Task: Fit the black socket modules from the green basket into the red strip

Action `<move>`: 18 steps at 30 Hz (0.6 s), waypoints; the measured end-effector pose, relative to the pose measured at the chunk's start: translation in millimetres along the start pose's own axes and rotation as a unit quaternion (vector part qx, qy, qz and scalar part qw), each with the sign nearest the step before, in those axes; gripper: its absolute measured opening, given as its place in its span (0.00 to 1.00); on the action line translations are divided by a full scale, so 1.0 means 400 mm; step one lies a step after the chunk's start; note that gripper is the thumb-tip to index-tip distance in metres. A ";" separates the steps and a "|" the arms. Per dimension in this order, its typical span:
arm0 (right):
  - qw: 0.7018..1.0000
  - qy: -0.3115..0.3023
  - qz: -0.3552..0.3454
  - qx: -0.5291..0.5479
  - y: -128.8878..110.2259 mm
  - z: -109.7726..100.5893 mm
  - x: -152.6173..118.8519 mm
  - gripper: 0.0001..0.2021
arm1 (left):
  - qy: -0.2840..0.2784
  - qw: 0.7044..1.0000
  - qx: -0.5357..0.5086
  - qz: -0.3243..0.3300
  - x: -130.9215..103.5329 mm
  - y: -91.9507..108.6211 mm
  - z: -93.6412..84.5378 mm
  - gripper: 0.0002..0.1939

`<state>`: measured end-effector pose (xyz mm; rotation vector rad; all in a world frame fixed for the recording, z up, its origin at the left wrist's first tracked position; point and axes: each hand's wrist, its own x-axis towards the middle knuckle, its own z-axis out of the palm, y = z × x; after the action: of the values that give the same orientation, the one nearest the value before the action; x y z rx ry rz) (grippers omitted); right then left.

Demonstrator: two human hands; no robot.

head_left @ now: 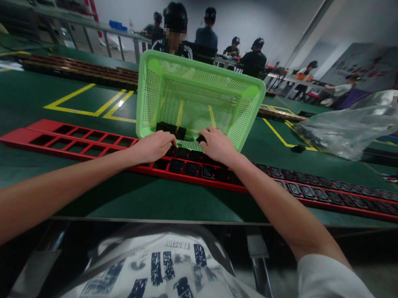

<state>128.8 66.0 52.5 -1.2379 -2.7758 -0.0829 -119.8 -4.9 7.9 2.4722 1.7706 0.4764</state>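
Your right hand (217, 145) pinches a part (200, 139) at the basket (202, 65); steady your left hand (153, 147), fingers bunched, contents unclear, squarely over the tray (19, 136).

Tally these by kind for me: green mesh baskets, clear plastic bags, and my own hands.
Green mesh basket: 1
Clear plastic bag: 1
Your own hands, left hand and right hand: 2
Total: 4
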 end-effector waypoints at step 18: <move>0.988 0.068 -0.060 0.127 0.021 0.022 0.010 0.26 | 0.080 0.992 -0.082 0.042 -0.006 -0.006 0.009 0.16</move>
<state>131.7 75.6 44.1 -0.9678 -2.6401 0.1670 -121.6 -6.0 3.5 2.4626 1.6080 0.8139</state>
